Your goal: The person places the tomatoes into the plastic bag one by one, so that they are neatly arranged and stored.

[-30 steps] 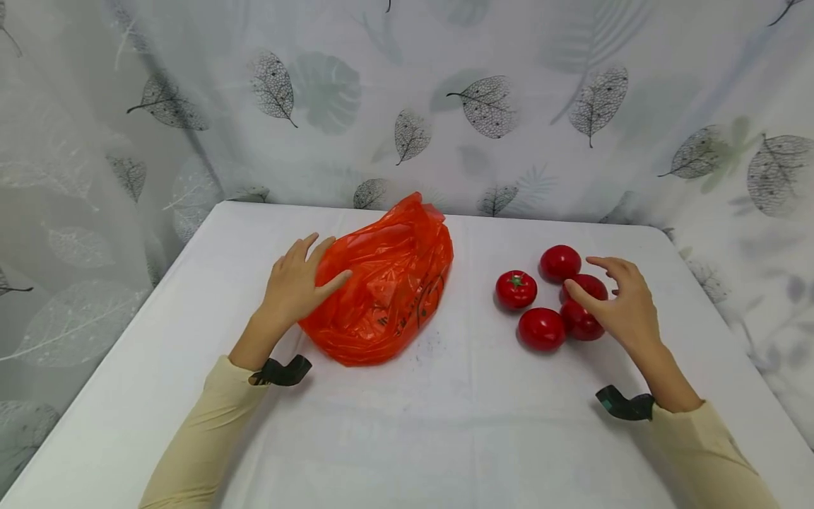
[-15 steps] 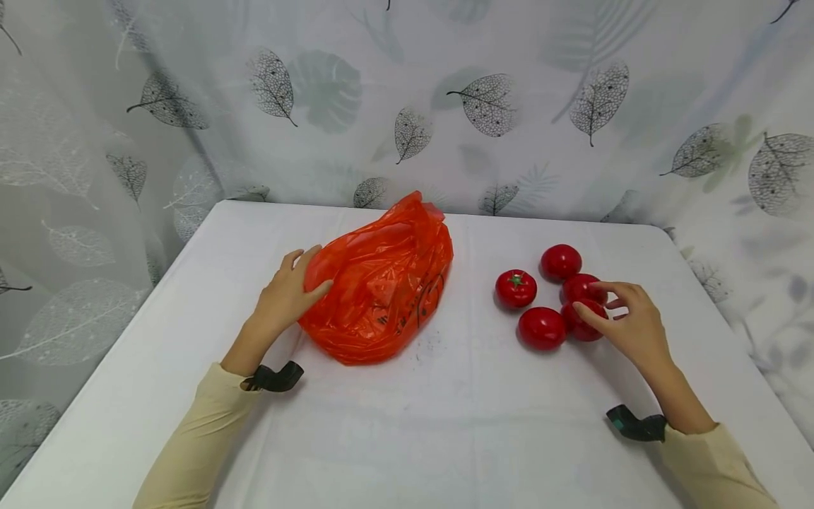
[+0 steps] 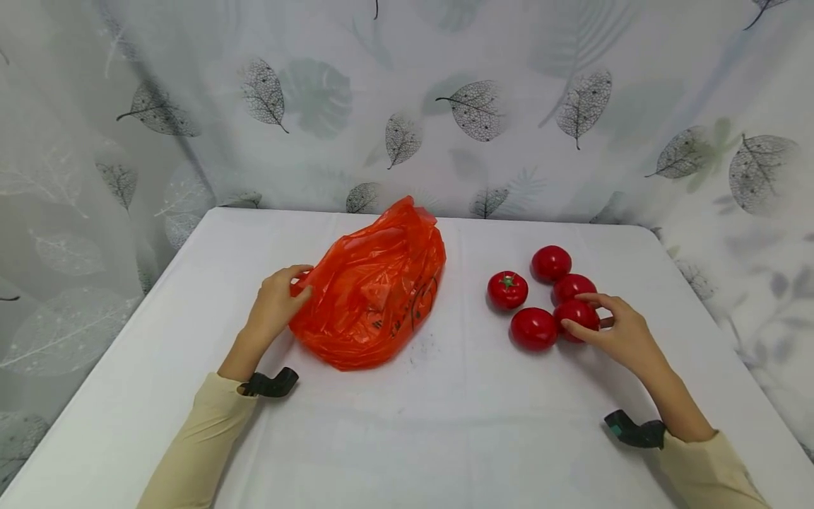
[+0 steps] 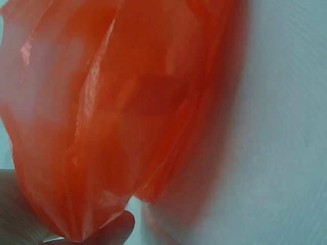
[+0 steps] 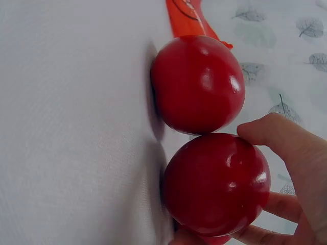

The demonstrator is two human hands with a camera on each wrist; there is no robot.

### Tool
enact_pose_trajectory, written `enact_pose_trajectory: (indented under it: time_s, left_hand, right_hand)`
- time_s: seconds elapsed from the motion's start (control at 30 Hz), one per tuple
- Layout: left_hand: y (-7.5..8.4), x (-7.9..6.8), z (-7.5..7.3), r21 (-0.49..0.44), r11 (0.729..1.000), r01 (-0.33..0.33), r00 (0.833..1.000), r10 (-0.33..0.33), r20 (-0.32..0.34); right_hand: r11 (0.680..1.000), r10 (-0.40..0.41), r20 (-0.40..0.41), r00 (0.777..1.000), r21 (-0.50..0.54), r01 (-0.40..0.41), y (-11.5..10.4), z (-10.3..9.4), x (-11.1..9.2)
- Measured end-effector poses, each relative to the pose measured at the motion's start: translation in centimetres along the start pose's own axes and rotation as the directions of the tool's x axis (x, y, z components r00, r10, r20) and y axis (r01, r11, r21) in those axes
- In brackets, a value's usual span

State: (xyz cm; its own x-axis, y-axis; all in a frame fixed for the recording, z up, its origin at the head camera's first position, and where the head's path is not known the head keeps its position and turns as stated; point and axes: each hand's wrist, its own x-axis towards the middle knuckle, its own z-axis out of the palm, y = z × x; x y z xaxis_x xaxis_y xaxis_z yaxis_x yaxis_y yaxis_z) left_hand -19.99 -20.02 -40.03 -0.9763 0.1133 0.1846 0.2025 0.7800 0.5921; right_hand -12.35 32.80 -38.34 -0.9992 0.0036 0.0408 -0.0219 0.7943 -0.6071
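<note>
A crumpled orange-red plastic bag [image 3: 375,297] with dark print sits left of the middle of the table. My left hand [image 3: 272,305] pinches its left edge; the left wrist view has the thin film of the bag [image 4: 107,107] running down between thumb and finger. On the right, several glossy red tomatoes lie in a cluster. My right hand [image 3: 626,341] has thumb and fingers curved around the nearest right one, a tomato [image 5: 217,186] resting on the table. Another tomato [image 5: 199,84] touches it on the left. A tomato with a green stem [image 3: 507,290] lies at the cluster's left.
A white cloth [image 3: 394,445] covers the table. Behind it hangs a pale curtain [image 3: 356,106] with a leaf print. Two more tomatoes lie behind the held one, the farthest tomato [image 3: 551,264] toward the back. Black camera mounts sit on both wrists.
My left hand has drawn back left from over the bag and now pinches its edge. The right hand has come down and closed around the nearest right tomato.
</note>
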Motion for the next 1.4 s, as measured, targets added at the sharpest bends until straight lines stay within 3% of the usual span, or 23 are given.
enact_pose_trajectory:
  time_s: [0.2,0.4,0.77,1.1,1.4]
  left_hand:
    - [-0.5,0.0,0.0,-0.023,0.999,-0.036,0.995,0.034,-0.091]
    - [-0.8,0.2,-0.1,-0.039,0.997,-0.062,0.987,0.055,-0.153]
    - [-1.1,0.2,0.2,-0.033,0.999,-0.039,0.986,0.033,-0.162]
    - [-0.9,0.4,0.1,-0.045,0.998,-0.049,0.978,0.039,-0.205]
    - [-1.0,0.4,0.1,-0.048,0.997,-0.053,0.976,0.041,-0.215]
  right_hand:
    - [1.0,-0.008,0.031,0.999,0.002,0.008,-0.1,0.1,0.2]
    - [1.0,-0.013,-0.003,1.0,0.01,0.013,-0.1,0.3,-0.1]
    - [0.998,-0.066,-0.039,0.997,-0.007,0.066,-0.6,0.0,-0.1]
    - [0.998,-0.041,-0.08,0.996,0.033,0.044,-1.4,-0.8,0.1]
    - [0.996,-0.037,-0.137,0.99,0.078,0.048,-1.6,-0.2,0.3]
